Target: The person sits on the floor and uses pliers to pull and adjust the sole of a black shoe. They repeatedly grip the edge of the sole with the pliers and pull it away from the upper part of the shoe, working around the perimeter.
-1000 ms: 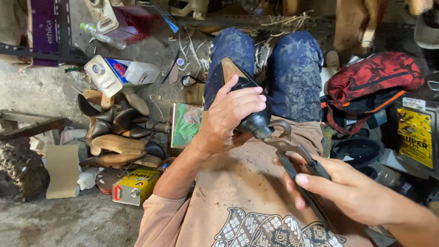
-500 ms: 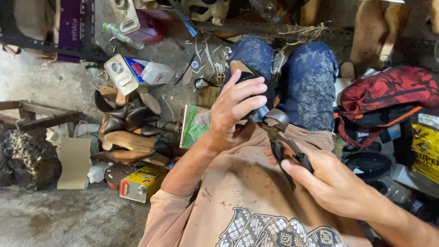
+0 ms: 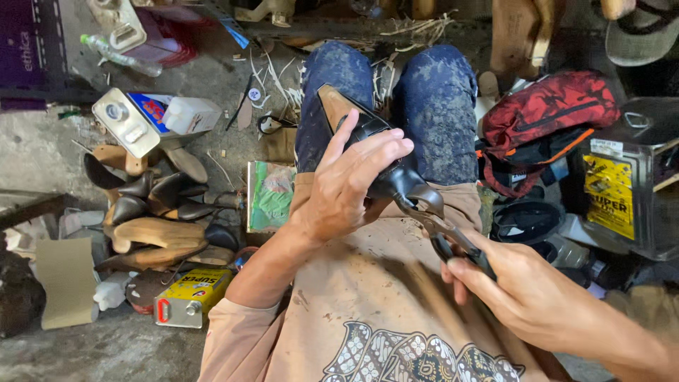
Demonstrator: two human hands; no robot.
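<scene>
My left hand (image 3: 350, 180) grips a black shoe (image 3: 368, 134) with a tan sole that rests on my lap, its heel pointing away from me. In my right hand (image 3: 523, 293) are metal pincers (image 3: 442, 226) with dark handles. Their jaws bite the black leather at the near end of the shoe. My knees in blue jeans (image 3: 435, 106) lie beyond the shoe.
A heap of shoe uppers and wooden lasts (image 3: 152, 212) lies on the floor to the left, with a yellow glue tin (image 3: 191, 297), a white canister (image 3: 131, 120) and a green packet (image 3: 269, 194). To the right stand a red bag (image 3: 555, 113) and a large metal tin (image 3: 626, 191).
The camera has shifted a little. My left hand has kept its hold on the shoe, and my right hand with the pincers has moved closer to the shoe's near end.
</scene>
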